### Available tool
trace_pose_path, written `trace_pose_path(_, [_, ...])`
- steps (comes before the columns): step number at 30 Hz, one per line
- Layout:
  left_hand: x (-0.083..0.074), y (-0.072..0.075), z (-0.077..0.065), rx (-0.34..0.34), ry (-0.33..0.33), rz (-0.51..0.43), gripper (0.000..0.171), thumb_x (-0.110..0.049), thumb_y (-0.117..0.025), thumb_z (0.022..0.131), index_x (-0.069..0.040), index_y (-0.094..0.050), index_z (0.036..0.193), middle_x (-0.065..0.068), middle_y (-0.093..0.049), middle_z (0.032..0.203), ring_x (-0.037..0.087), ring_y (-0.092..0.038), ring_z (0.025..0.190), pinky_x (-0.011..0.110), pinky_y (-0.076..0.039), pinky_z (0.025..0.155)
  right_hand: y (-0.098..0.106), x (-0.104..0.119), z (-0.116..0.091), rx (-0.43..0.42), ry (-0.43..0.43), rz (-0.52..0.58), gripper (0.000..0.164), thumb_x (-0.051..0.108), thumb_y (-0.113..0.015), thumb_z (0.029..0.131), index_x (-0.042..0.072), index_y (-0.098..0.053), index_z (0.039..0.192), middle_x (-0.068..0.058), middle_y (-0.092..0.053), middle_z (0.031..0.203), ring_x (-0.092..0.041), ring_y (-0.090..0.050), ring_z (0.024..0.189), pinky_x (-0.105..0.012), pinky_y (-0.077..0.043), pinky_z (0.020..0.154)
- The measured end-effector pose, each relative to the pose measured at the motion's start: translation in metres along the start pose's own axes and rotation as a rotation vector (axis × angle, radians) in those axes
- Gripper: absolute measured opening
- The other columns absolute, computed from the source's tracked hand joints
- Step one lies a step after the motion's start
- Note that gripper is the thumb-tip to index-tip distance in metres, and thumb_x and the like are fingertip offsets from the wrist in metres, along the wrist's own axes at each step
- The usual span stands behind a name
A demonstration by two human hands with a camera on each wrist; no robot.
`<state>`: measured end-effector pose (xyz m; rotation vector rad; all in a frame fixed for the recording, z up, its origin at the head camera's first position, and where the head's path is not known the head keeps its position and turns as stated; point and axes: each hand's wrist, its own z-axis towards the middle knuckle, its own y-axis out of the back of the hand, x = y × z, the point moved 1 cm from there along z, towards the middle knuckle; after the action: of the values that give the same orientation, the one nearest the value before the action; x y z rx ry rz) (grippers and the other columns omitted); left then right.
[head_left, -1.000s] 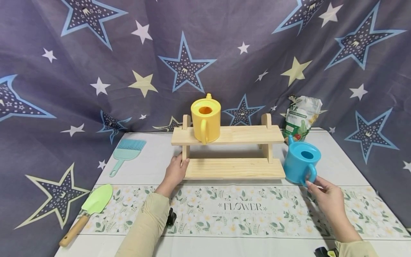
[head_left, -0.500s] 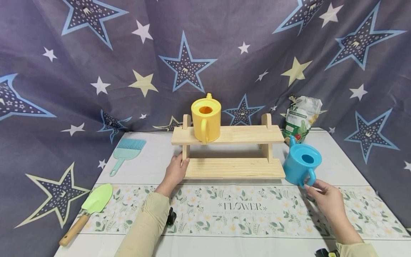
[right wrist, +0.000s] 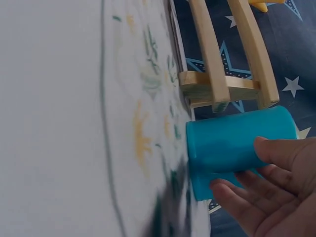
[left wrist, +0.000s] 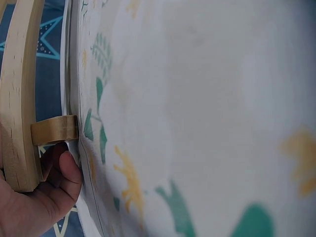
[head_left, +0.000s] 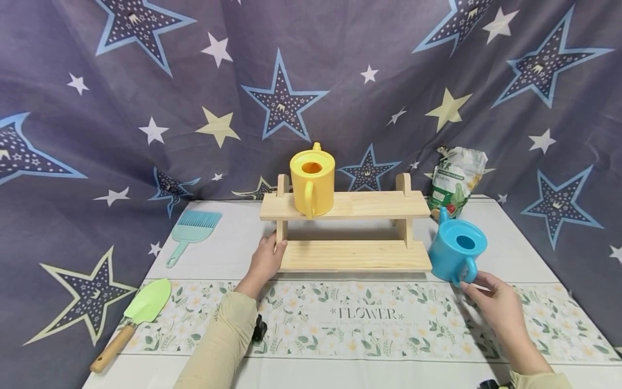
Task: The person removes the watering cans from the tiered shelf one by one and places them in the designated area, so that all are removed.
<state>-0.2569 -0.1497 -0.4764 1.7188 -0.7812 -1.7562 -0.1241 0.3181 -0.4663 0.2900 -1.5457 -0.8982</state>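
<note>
A two-tier wooden shelf (head_left: 355, 256) stands at mid-table, with a yellow watering can (head_left: 322, 186) upright on the left of its upper board. My left hand (head_left: 267, 258) grips the left end of the lower board. In the left wrist view, curled fingers (left wrist: 67, 173) reach under that board beside a wooden foot. Right of the shelf, a blue watering can (head_left: 449, 251) stands upright, its spout toward the back. My right hand (head_left: 497, 302) pinches its handle (head_left: 470, 268) low down. From the right wrist, the thumb and fingers show at the blue can's (right wrist: 237, 143) handle side.
Behind the blue can stands a white and green printed bag (head_left: 457, 181) with a clip. At the left lie a teal brush (head_left: 191, 232) and a green trowel (head_left: 149, 300) with a wooden handle. A starry curtain (head_left: 184, 97) encloses the back and sides.
The blue watering can has turned slightly, its spout shifting a little right, and my right hand has eased slightly left with the handle. My left hand and the shelf have stayed put.
</note>
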Motion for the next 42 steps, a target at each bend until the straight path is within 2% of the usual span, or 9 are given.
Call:
trace_pose_path(6, [0.000,0.000,-0.001,-0.006,0.002,0.006,0.052,-0.034,-0.042,0.105,-0.010,-0.036,0.151,0.016,-0.051,0.114,0.025,-0.053,0.090,0.042,-0.048,0.075,0.013,0.008,-0.006,-0.056,0.057,-0.008,0.050,0.026,-0.069,0.094,-0.004,-0.055,0.131,-0.030,-0.060,0.122,-0.046,-0.062,0.104,-0.037,-0.058,0.069])
trace_pose_path(10, [-0.001,0.001,-0.001,-0.006,0.005,0.000,0.052,-0.034,-0.042,0.105,-0.009,-0.036,0.150,0.016,-0.051,0.114,0.025,-0.053,0.091,0.042,-0.048,0.075,0.023,0.018,-0.009,-0.126,0.110,-0.023,0.050,0.023,-0.070,0.093,-0.004,-0.055,0.131,-0.029,-0.062,0.119,-0.044,-0.064,0.102,-0.014,-0.052,0.061])
trace_pose_path(12, [-0.002,0.001,-0.001,-0.003,0.005,0.000,0.052,-0.034,-0.041,0.105,-0.009,-0.036,0.151,0.016,-0.050,0.114,0.026,-0.053,0.091,0.042,-0.048,0.075,0.027,0.023,-0.010,-0.166,0.114,-0.013,0.049,0.022,-0.071,0.092,-0.002,-0.056,0.132,-0.027,-0.063,0.119,-0.029,-0.068,0.101,-0.006,-0.047,0.064])
trace_pose_path(14, [-0.002,0.001,-0.001,-0.001,0.006,0.002,0.052,-0.034,-0.041,0.105,-0.009,-0.036,0.151,0.016,-0.050,0.114,0.025,-0.052,0.091,0.042,-0.048,0.075,0.030,0.028,-0.010,-0.209,0.106,0.002,0.047,0.021,-0.071,0.092,0.001,-0.057,0.132,-0.022,-0.064,0.121,-0.009,-0.065,0.102,-0.002,-0.043,0.071])
trace_pose_path(17, [-0.001,0.000,-0.001,0.004,0.000,0.007,0.052,-0.034,-0.041,0.106,-0.009,-0.036,0.151,0.016,-0.050,0.114,0.025,-0.052,0.090,0.041,-0.047,0.074,0.033,0.035,-0.011,-0.252,0.093,0.058,0.046,0.019,-0.070,0.092,0.005,-0.057,0.134,-0.017,-0.063,0.125,0.008,-0.054,0.102,-0.007,-0.043,0.087])
trace_pose_path(19, [-0.001,0.000,-0.001,0.004,-0.001,0.007,0.052,-0.034,-0.041,0.106,-0.009,-0.036,0.151,0.016,-0.050,0.114,0.025,-0.052,0.090,0.041,-0.047,0.074,0.034,0.040,-0.012,-0.274,0.099,0.102,0.045,0.018,-0.070,0.092,0.007,-0.057,0.134,-0.016,-0.063,0.127,0.009,-0.053,0.105,-0.011,-0.043,0.092])
trace_pose_path(26, [-0.002,0.000,-0.001,0.001,-0.001,0.001,0.052,-0.033,-0.042,0.105,-0.009,-0.035,0.151,0.017,-0.050,0.116,0.026,-0.053,0.093,0.043,-0.048,0.077,0.034,0.062,-0.012,-0.326,0.236,0.224,0.038,0.008,-0.073,0.089,0.004,-0.064,0.126,-0.014,-0.066,0.119,0.009,-0.057,0.100,-0.010,-0.045,0.088])
trace_pose_path(35, [-0.002,0.001,0.000,0.010,0.020,-0.009,0.053,-0.036,-0.041,0.105,-0.012,-0.034,0.152,0.016,-0.050,0.119,0.026,-0.054,0.096,0.043,-0.049,0.080,0.026,0.089,-0.009,-0.250,0.373,0.268,0.035,0.002,-0.073,0.088,0.001,-0.065,0.122,-0.004,-0.066,0.112,0.007,-0.059,0.098,-0.008,-0.044,0.087])
trace_pose_path(42, [-0.001,0.001,-0.001,0.008,0.011,-0.002,0.054,-0.037,-0.040,0.105,-0.011,-0.034,0.152,0.017,-0.050,0.120,0.027,-0.054,0.100,0.044,-0.049,0.083,0.018,0.107,-0.007,-0.196,0.462,0.257,0.036,0.004,-0.072,0.089,0.002,-0.064,0.124,-0.012,-0.066,0.114,0.007,-0.059,0.098,-0.007,-0.044,0.085])
